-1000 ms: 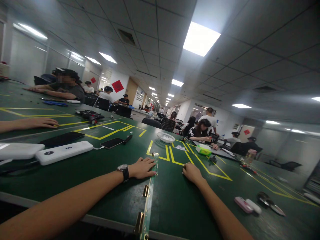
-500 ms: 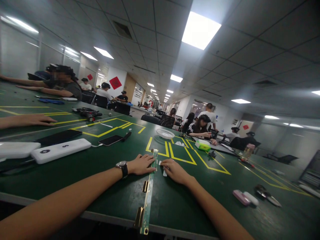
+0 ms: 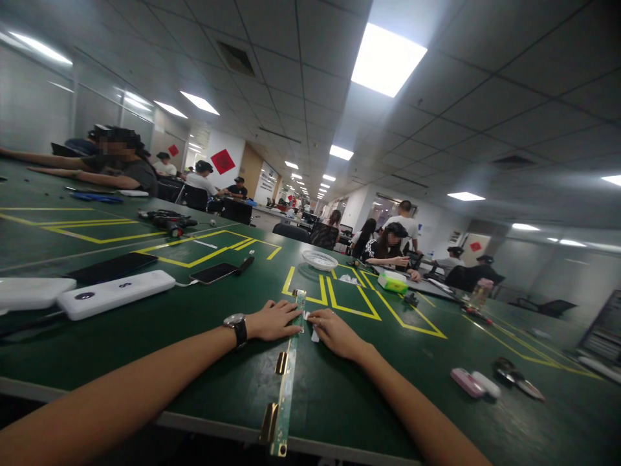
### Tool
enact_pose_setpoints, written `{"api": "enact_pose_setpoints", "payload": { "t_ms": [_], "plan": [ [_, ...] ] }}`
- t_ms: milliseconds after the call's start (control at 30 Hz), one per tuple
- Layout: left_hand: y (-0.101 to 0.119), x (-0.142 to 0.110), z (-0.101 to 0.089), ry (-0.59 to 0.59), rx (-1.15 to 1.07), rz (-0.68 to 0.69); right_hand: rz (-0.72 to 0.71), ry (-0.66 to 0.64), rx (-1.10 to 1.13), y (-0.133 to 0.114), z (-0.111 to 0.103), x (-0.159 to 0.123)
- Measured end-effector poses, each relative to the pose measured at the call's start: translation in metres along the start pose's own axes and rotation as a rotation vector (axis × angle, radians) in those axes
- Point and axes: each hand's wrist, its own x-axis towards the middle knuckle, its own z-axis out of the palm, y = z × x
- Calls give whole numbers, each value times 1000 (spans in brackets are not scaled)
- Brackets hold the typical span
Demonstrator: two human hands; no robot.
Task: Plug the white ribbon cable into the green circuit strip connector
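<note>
A long, narrow green circuit board with gold-coloured flaps along its left side lies lengthwise in front of me, its near end at the table's front edge. My left hand, with a watch at the wrist, rests on the board's far end, fingers stretched out and fingertips pressing on it. Right beside that end, my right hand has its fingers closed in a pinch around a small white piece, perhaps paper or cloth. Most of the white piece is hidden under the fingers.
Power banks and a phone lie on the green table at left. A white basket stands beyond the board. Towards the right are a green packet, a pink case and yellow tape lines. Co-workers sit around.
My right hand has moved left to the board's far end, and a white piece now shows beneath its fingers. My left hand stays on the board. Another person's hand at the left has gone out of view.
</note>
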Motion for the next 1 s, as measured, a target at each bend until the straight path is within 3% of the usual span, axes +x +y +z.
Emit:
{"api": "enact_pose_setpoints", "payload": {
  "t_ms": [533,667,867,1000],
  "plan": [
    [0,1,-5,-66,-31,7,-87,-58,90,10,-5,1],
    [-1,1,-6,-74,-41,16,-59,-68,111,7,-7,0],
    [-6,2,-1,-36,-60,28,119,76,1,3,-4,-1],
    [-6,3,0,-45,-41,26,78,31,-64,3,-2,-1]
  ]
}}
